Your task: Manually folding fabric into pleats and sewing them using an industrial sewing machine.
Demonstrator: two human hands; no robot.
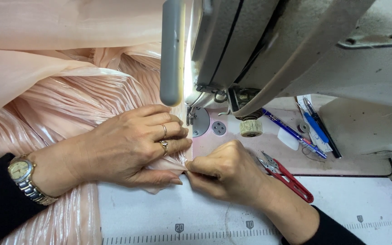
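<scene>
Shiny peach pleated fabric (60, 104) lies heaped across the left of the table and runs under the sewing machine (268, 41). My left hand (132, 145), with two rings and a wristwatch, lies flat on the fabric and presses its edge just in front of the presser foot (190, 115). My right hand (225, 172) pinches the fabric's near edge between thumb and fingers, touching my left thumb. The needle itself is hidden behind the machine head.
Red-handled thread snips (286, 174) lie just right of my right hand. Blue pens (314, 129) and a small white chalk piece (289, 138) rest on the machine bed. A printed ruler scale (214, 229) runs along the white table's near edge.
</scene>
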